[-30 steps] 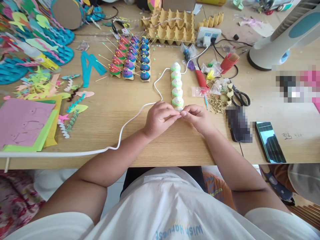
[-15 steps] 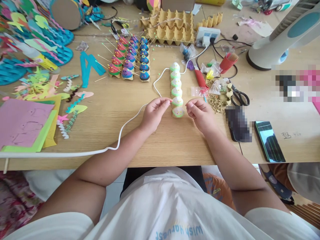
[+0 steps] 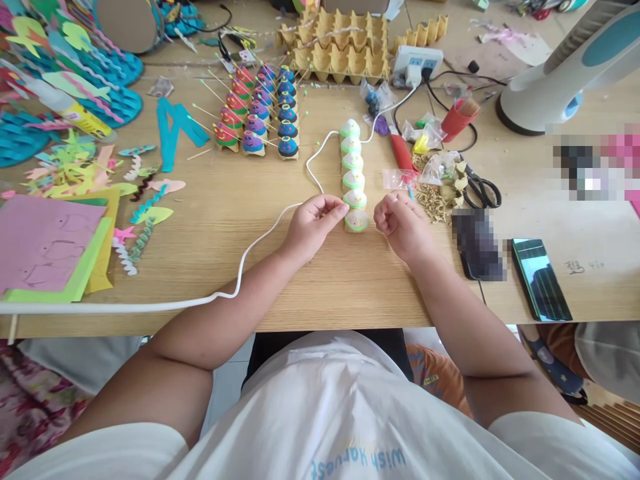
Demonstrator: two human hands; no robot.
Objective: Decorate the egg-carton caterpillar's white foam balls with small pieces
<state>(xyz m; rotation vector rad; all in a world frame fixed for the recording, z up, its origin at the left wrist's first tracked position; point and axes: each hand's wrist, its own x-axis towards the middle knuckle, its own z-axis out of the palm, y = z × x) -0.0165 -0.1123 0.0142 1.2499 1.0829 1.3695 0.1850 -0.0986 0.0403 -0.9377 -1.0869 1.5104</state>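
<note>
A strip of egg-carton cups [image 3: 355, 179], painted white with green rims and small coloured dots, runs away from me in the middle of the table. My left hand [image 3: 317, 223] is closed in a pinch close to the strip's left side, by the nearer cups. Whatever sits between its thumb and forefinger is too small to make out. On the other side of the strip, a small gap away, my right hand [image 3: 401, 225] is closed with its fingers curled in. Its fingertips are hidden, so I cannot tell what they hold.
Painted cup strips [image 3: 257, 113] with thin sticks stand behind left. Raw egg cartons [image 3: 345, 47] and a power strip [image 3: 419, 61] lie farther back. At right are black scissors [image 3: 483, 185], a red cup of sticks [image 3: 457, 121] and a phone [image 3: 541, 280]. A white cable [image 3: 243, 263] crosses left.
My right hand's fingers have curled in more and shifted slightly right. My left fingertips have moved slightly right and down, and a reddish speck at them no longer shows.
</note>
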